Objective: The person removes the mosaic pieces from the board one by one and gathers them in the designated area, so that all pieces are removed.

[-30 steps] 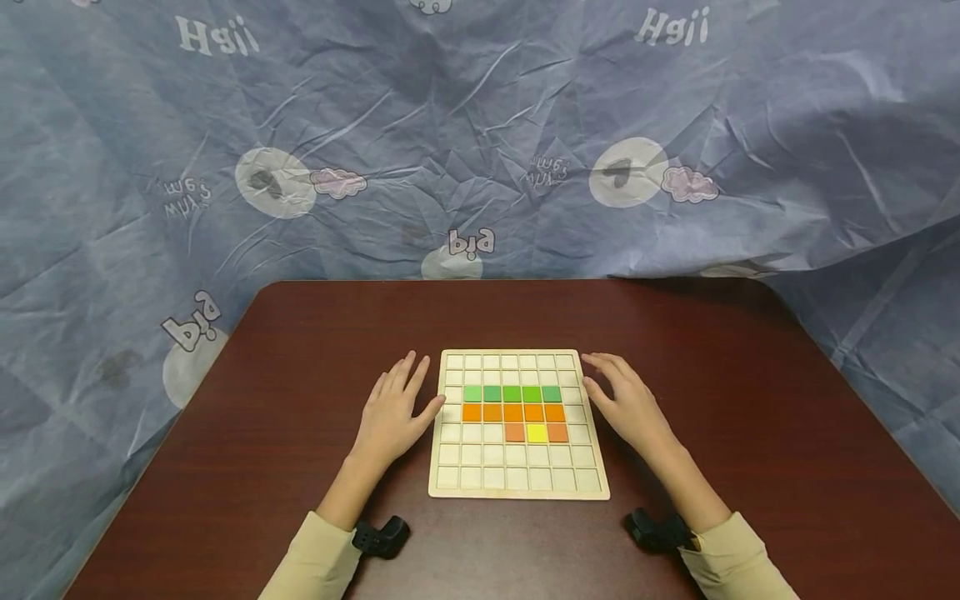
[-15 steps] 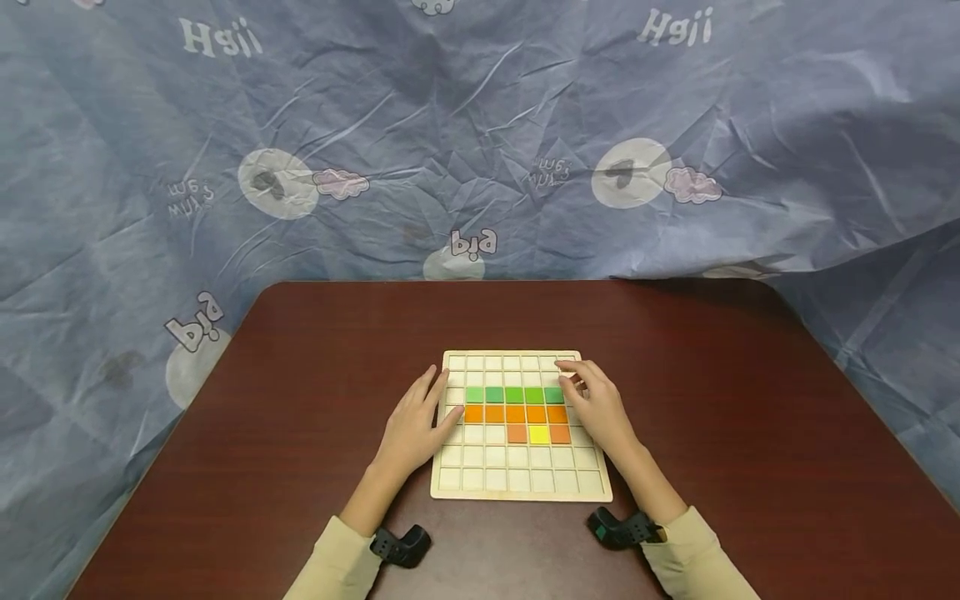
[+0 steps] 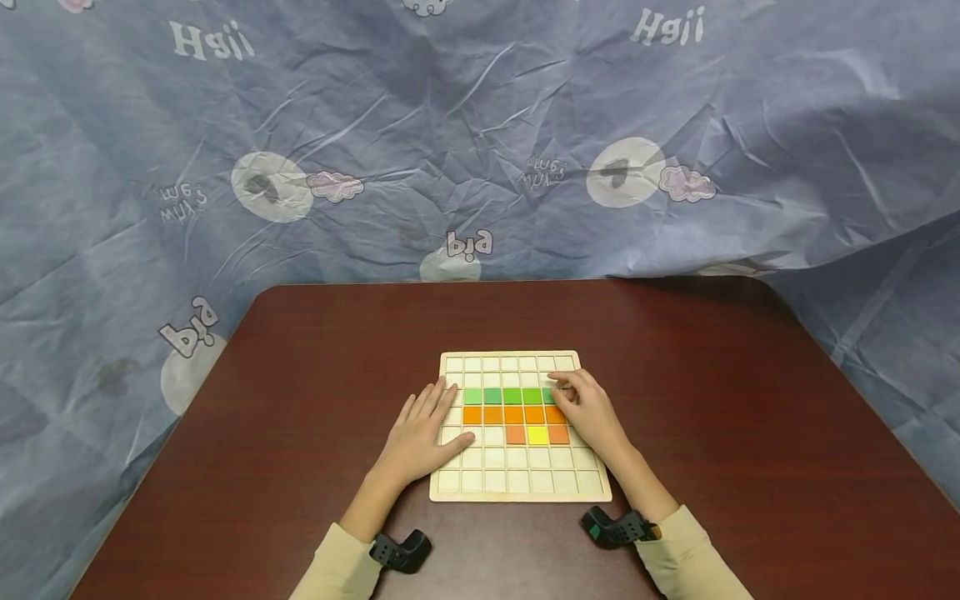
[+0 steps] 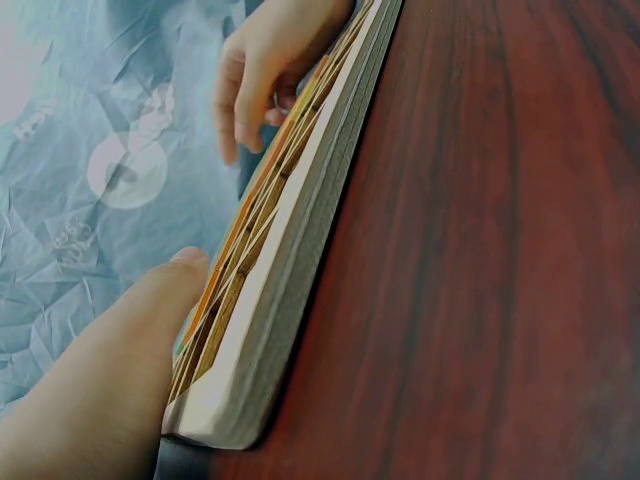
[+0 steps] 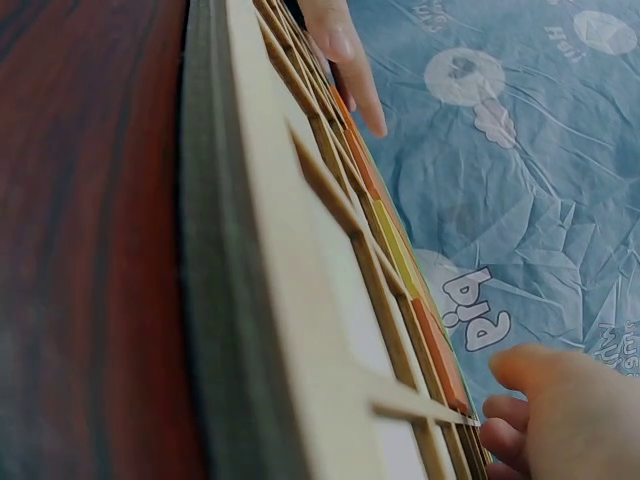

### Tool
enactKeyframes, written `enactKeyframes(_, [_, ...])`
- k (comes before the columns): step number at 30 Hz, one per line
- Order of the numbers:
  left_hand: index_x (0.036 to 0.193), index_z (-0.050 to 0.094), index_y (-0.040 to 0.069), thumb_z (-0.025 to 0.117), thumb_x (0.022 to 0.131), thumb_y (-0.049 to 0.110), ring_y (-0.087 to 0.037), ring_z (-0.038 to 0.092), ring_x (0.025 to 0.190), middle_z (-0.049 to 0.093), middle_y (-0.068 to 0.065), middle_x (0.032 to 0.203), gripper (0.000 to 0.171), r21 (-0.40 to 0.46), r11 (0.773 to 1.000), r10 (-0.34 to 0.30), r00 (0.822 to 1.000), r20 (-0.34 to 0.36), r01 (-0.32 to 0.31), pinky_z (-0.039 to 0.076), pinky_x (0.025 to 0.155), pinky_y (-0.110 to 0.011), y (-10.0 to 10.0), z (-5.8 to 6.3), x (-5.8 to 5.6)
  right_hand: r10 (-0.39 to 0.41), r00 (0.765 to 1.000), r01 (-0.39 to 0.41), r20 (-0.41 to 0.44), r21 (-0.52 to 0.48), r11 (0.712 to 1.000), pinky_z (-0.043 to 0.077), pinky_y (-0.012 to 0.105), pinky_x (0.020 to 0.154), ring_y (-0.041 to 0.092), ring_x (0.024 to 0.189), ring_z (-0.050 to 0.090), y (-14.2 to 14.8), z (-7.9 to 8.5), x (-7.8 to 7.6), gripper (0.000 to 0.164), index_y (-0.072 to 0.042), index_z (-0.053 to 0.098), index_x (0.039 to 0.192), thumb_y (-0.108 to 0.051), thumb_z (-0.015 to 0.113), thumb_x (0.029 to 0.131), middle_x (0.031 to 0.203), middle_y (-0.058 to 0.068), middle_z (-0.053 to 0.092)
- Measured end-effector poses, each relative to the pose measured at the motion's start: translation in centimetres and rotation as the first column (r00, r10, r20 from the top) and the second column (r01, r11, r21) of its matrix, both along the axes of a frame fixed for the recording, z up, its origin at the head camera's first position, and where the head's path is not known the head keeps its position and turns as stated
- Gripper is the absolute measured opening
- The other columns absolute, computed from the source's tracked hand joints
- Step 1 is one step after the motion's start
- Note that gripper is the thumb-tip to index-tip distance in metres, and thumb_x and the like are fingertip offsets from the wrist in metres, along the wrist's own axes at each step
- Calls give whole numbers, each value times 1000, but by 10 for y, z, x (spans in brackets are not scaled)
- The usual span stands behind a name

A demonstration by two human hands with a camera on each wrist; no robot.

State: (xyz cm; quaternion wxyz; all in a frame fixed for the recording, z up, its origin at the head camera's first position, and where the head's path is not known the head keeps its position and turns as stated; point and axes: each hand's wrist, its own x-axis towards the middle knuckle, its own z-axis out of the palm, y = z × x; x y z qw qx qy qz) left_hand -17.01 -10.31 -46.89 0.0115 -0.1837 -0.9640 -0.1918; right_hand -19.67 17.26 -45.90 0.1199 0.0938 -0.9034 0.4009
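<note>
A pale wooden grid board (image 3: 495,481) lies flat, its recessed cells holding square tiles. Green tiles (image 3: 512,397) fill one row, orange tiles (image 3: 513,415) the row below. Under them sit two salmon-orange tiles (image 3: 515,435) with a yellow tile (image 3: 537,435) between. My left hand (image 3: 420,439) rests with spread, straight fingers over the board's left edge; its thumb (image 4: 165,300) shows in the left wrist view. My right hand (image 3: 588,412) is over the right side, fingers loosely bent, thumb and index tips apart beside the rightmost green tile (image 3: 548,397), partly covered by them.
The dark reddish-brown table (image 3: 337,333) surrounds the board. A wrinkled blue-grey printed cloth (image 3: 420,125) hangs behind it. Black wrist-worn devices (image 3: 401,552) sit on both wrists, near the board's front edge.
Both hands have moved inward onto the board. The left has come further over the left edge; the right has gone from beside the right edge to the end of the green row.
</note>
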Motion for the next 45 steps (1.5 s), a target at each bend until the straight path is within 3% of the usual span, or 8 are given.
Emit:
enactKeyframes(14, [147,17,21,40,83,67,-19,14,142,12,0,154,81,-28,1000,7,999,36,-6,4,115,-44,0,-2,2,11,999,-16,51,93,996,44,29,71,14,81,49,-1,-5,2,22,-11,66,105,-21,62,86,106,5,54])
enactKeyframes(33, [146,19,24,36,86,65,-18,14,142,13,1,154,75,-2,1000,18,998,60,-18,3,115,-44,1,-3,-1,29,998,-33,59,68,997,43,28,73,14,82,48,0,-2,1,18,-9,64,101,-17,64,85,104,6,55])
enactKeyframes(45, [146,20,23,37,86,64,-19,15,141,15,0,153,75,-7,1000,20,998,54,-20,3,115,-44,1,-3,0,54,992,-56,116,11,998,37,25,66,16,75,42,3,1,2,17,-11,57,99,-13,64,84,78,3,51])
